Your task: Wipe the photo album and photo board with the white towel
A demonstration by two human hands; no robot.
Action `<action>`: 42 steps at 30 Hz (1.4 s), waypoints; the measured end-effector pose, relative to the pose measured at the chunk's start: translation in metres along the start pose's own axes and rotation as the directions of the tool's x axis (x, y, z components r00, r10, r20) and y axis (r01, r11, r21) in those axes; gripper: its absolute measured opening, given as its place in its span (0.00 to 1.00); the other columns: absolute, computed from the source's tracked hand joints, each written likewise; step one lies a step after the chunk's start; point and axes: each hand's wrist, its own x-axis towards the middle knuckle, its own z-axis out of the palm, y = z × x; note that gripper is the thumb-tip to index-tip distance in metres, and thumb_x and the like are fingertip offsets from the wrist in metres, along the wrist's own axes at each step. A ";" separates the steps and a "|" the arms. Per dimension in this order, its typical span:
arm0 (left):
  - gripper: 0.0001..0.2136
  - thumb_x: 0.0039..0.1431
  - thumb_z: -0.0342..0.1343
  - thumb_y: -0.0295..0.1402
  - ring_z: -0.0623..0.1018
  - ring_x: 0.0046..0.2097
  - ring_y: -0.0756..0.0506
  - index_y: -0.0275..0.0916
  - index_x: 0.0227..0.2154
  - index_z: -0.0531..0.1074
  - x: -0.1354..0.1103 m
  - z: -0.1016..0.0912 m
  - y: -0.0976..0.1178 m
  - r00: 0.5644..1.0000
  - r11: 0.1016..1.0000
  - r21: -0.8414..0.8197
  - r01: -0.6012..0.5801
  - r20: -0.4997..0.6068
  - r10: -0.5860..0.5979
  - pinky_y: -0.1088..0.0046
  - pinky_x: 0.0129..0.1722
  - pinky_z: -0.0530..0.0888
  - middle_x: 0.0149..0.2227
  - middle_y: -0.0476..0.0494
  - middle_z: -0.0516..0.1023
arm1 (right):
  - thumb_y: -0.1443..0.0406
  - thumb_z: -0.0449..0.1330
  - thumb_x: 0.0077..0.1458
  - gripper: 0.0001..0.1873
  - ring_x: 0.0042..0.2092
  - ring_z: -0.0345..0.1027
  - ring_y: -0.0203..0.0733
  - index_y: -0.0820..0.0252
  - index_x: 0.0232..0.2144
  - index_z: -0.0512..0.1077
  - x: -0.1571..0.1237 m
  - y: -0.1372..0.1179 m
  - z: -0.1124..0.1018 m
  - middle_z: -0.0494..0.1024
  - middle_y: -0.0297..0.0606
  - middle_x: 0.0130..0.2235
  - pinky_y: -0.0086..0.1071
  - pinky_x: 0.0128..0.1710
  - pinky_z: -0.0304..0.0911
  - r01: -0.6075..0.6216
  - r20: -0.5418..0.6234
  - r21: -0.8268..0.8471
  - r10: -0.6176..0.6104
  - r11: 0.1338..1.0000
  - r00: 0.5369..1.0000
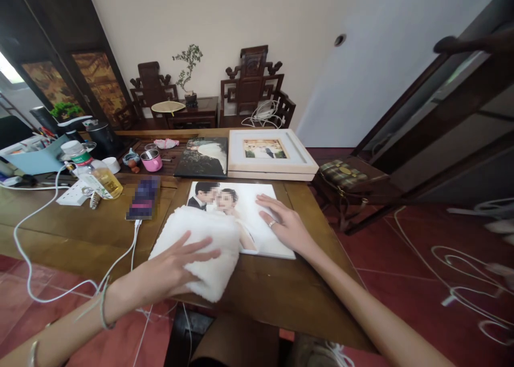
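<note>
A white fluffy towel (pixel 223 238) lies folded over the lower left part of a wedding photo panel (pixel 244 198) on the wooden table. My left hand (pixel 182 262) rests on top of the towel, its fingers spread and stretched out. On the right side of the panel, my right hand (pixel 283 219) lies flat with fingers extended, a ring on one of them. The panel shows a couple in the upper left, and the towel hides its lower left corner.
Behind the panel are a dark photo panel (pixel 203 157) and a white framed picture (pixel 273 160). To the left are a charging phone (pixel 143 198), a bottle (pixel 98 177), a pink cup (pixel 151 160) and a power strip (pixel 74 194). White cables (pixel 30 281) hang over the table's front edge.
</note>
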 end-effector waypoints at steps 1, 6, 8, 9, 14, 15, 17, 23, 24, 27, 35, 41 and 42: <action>0.09 0.65 0.51 0.35 0.48 0.68 0.42 0.46 0.41 0.77 0.000 -0.001 0.002 1.000 1.000 0.000 -0.003 0.010 0.003 0.53 0.67 0.44 0.66 0.54 0.52 | 0.62 0.56 0.56 0.15 0.58 0.64 0.48 0.52 0.46 0.75 0.000 0.000 0.000 0.74 0.40 0.54 0.51 0.60 0.57 -0.001 -0.004 0.001 0.001 1.000 1.000; 0.11 0.65 0.51 0.31 0.52 0.67 0.44 0.44 0.48 0.73 0.020 -0.008 -0.029 0.999 0.998 0.039 0.039 -0.011 -0.038 0.56 0.66 0.51 0.65 0.48 0.56 | 0.62 0.57 0.56 0.15 0.59 0.64 0.48 0.52 0.46 0.75 0.000 -0.001 -0.001 0.74 0.40 0.54 0.51 0.61 0.56 0.005 0.001 0.021 -0.005 1.000 1.000; 0.12 0.66 0.50 0.29 0.54 0.66 0.45 0.43 0.49 0.72 0.035 -0.012 -0.053 0.997 0.995 0.071 0.075 -0.031 -0.073 0.59 0.66 0.52 0.64 0.46 0.57 | 0.62 0.56 0.56 0.15 0.59 0.63 0.47 0.52 0.46 0.74 0.000 0.000 -0.002 0.74 0.40 0.54 0.51 0.61 0.56 0.009 0.006 0.019 -0.009 1.000 1.000; 0.12 0.66 0.49 0.30 0.55 0.66 0.45 0.42 0.49 0.72 0.043 -0.013 -0.065 0.995 0.992 0.085 0.096 -0.043 -0.093 0.61 0.66 0.52 0.64 0.45 0.58 | 0.62 0.56 0.57 0.15 0.59 0.63 0.47 0.52 0.47 0.74 0.000 0.000 -0.002 0.74 0.40 0.54 0.51 0.61 0.56 0.011 0.007 0.016 -0.011 1.000 1.000; 0.16 0.70 0.39 0.32 0.55 0.66 0.42 0.38 0.51 0.71 0.073 -0.019 -0.114 0.986 0.982 0.116 0.147 -0.092 -0.137 0.55 0.64 0.50 0.60 0.44 0.65 | 0.61 0.56 0.57 0.16 0.59 0.63 0.47 0.54 0.46 0.74 0.001 0.001 -0.001 0.74 0.42 0.54 0.50 0.61 0.56 0.015 0.004 0.012 -0.015 1.000 1.000; 0.16 0.70 0.40 0.32 0.54 0.66 0.41 0.39 0.51 0.71 0.075 -0.019 -0.119 0.986 0.982 0.116 0.149 -0.093 -0.139 0.53 0.64 0.51 0.59 0.45 0.67 | 0.61 0.56 0.57 0.16 0.59 0.63 0.47 0.54 0.46 0.74 0.001 0.002 -0.001 0.74 0.42 0.54 0.50 0.61 0.56 0.016 0.005 0.013 -0.016 1.000 1.000; 0.14 0.69 0.43 0.32 0.55 0.66 0.41 0.40 0.51 0.71 0.076 -0.016 -0.119 0.986 0.982 0.112 0.151 -0.089 -0.142 0.53 0.63 0.52 0.59 0.44 0.66 | 0.61 0.56 0.57 0.16 0.59 0.63 0.47 0.54 0.46 0.74 0.001 0.002 -0.001 0.74 0.42 0.55 0.49 0.61 0.56 0.018 0.007 0.012 -0.018 1.000 1.000; 0.12 0.65 0.51 0.30 0.50 0.67 0.40 0.46 0.48 0.73 0.052 0.004 -0.048 0.996 0.991 0.122 0.048 -0.083 -0.038 0.47 0.64 0.47 0.65 0.45 0.57 | 0.61 0.55 0.57 0.16 0.60 0.63 0.47 0.54 0.47 0.74 0.001 0.003 0.000 0.73 0.42 0.55 0.48 0.61 0.56 0.012 0.009 0.011 -0.012 1.000 1.000; 0.11 0.64 0.52 0.31 0.50 0.67 0.39 0.47 0.46 0.74 0.047 0.007 -0.032 0.997 0.993 0.113 0.026 -0.074 -0.018 0.47 0.64 0.46 0.65 0.46 0.56 | 0.61 0.55 0.57 0.16 0.60 0.63 0.47 0.55 0.47 0.74 0.001 0.003 0.000 0.73 0.42 0.55 0.49 0.62 0.55 0.013 0.009 0.011 -0.013 1.000 1.000; 0.09 0.63 0.54 0.34 0.51 0.67 0.38 0.46 0.42 0.76 0.039 0.013 0.003 0.997 0.996 0.091 -0.006 -0.072 0.012 0.48 0.65 0.44 0.65 0.47 0.56 | 0.61 0.55 0.58 0.16 0.60 0.62 0.47 0.55 0.47 0.74 0.000 0.001 -0.001 0.73 0.43 0.55 0.50 0.62 0.55 0.013 0.011 0.009 -0.013 1.000 1.000; 0.13 0.66 0.50 0.32 0.55 0.66 0.39 0.46 0.52 0.70 0.081 0.001 -0.048 0.992 0.988 0.100 0.122 -0.058 -0.116 0.49 0.61 0.54 0.63 0.43 0.61 | 0.61 0.55 0.57 0.16 0.60 0.62 0.48 0.56 0.47 0.74 0.000 0.002 -0.001 0.73 0.44 0.55 0.51 0.61 0.55 0.017 0.018 0.003 -0.017 1.000 1.000; 0.13 0.67 0.48 0.35 0.57 0.65 0.39 0.46 0.52 0.69 0.119 -0.009 -0.090 0.978 0.973 0.112 0.201 -0.078 -0.193 0.50 0.60 0.56 0.59 0.43 0.67 | 0.60 0.55 0.57 0.16 0.59 0.63 0.47 0.56 0.46 0.74 0.000 0.005 0.000 0.74 0.44 0.55 0.49 0.61 0.56 0.024 0.007 0.010 -0.024 1.000 1.000; 0.13 0.67 0.48 0.35 0.58 0.65 0.39 0.45 0.52 0.69 0.118 -0.008 -0.087 0.979 0.971 0.130 0.199 -0.080 -0.190 0.51 0.59 0.57 0.59 0.42 0.67 | 0.60 0.56 0.57 0.16 0.59 0.63 0.47 0.56 0.46 0.74 0.000 0.005 0.000 0.73 0.44 0.55 0.49 0.61 0.56 0.023 0.006 0.011 -0.023 1.000 1.000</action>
